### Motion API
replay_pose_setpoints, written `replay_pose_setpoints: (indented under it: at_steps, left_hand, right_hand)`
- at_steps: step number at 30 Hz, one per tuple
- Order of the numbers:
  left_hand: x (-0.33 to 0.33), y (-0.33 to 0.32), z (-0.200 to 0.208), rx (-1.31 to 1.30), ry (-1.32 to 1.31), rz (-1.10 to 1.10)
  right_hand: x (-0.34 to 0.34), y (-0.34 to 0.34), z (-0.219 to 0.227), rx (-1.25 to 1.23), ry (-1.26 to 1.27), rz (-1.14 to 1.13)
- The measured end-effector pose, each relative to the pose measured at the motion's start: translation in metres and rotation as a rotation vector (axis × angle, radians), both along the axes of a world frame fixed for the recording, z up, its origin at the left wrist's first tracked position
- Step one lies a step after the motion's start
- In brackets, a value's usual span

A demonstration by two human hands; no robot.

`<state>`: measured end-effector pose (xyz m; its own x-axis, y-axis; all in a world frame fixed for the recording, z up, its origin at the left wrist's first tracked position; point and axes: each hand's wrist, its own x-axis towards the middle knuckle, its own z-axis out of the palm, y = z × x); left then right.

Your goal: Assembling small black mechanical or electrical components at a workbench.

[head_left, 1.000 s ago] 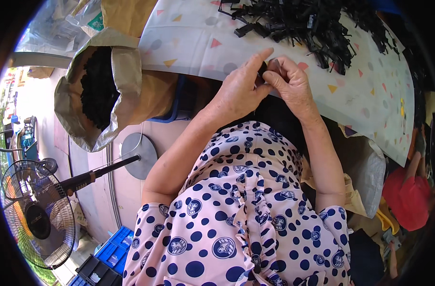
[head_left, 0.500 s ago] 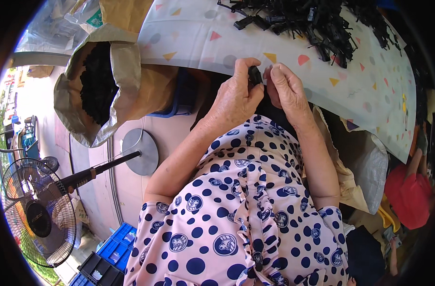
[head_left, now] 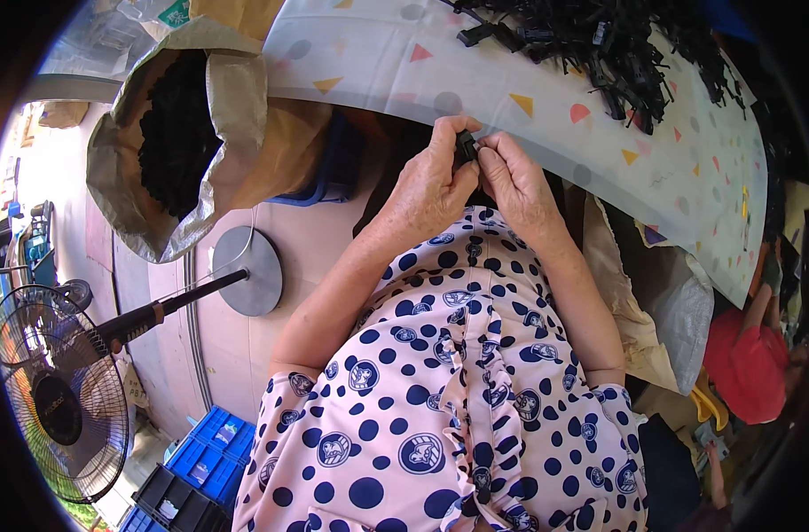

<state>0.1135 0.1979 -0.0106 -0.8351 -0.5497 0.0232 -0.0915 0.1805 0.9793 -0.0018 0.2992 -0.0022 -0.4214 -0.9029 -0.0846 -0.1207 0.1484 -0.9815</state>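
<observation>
In front of my waist, just below the table's near edge, my left hand [head_left: 425,188] is closed round a small black plastic part [head_left: 465,147], gripped between thumb and forefinger. My right hand [head_left: 522,188] meets it from the other side, its thumb and fingertips pinched at the part's right end. The fingers hide much of the part, so its full shape does not show. Beyond both hands, a heap of similar black plastic parts [head_left: 610,64] lies on the patterned tablecloth [head_left: 467,82].
At my left stands an open sack [head_left: 238,89] with black pieces inside. A fan [head_left: 60,399] with a round base [head_left: 249,270] and blue crates [head_left: 218,443] are lower left. Another opened sack [head_left: 688,293] is at right, near a person in red [head_left: 746,363].
My right hand has moved left, and its fingertips now meet the black part in my left hand. The whole view has shifted slightly.
</observation>
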Motion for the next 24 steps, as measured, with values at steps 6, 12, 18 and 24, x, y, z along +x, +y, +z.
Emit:
replay_pose_setpoints:
  at_steps: [6, 12, 18, 24]
  left_hand:
    - [0.004, -0.002, 0.008, -0.07, -0.029, 0.0]
    - [-0.001, 0.0, 0.013, -0.329, -0.124, 0.001]
    - [-0.01, 0.004, 0.018, -0.301, -0.146, 0.014]
    - [-0.009, -0.007, 0.022, 0.514, 0.195, 0.076]
  right_hand:
    - [0.006, -0.001, -0.001, 0.014, 0.04, -0.004]
    - [0.01, -0.004, -0.018, -0.048, 0.181, -0.085]
    - [0.006, 0.0, -0.017, -0.076, 0.112, -0.168]
    - [-0.002, 0.008, -0.007, -0.134, -0.187, -0.171]
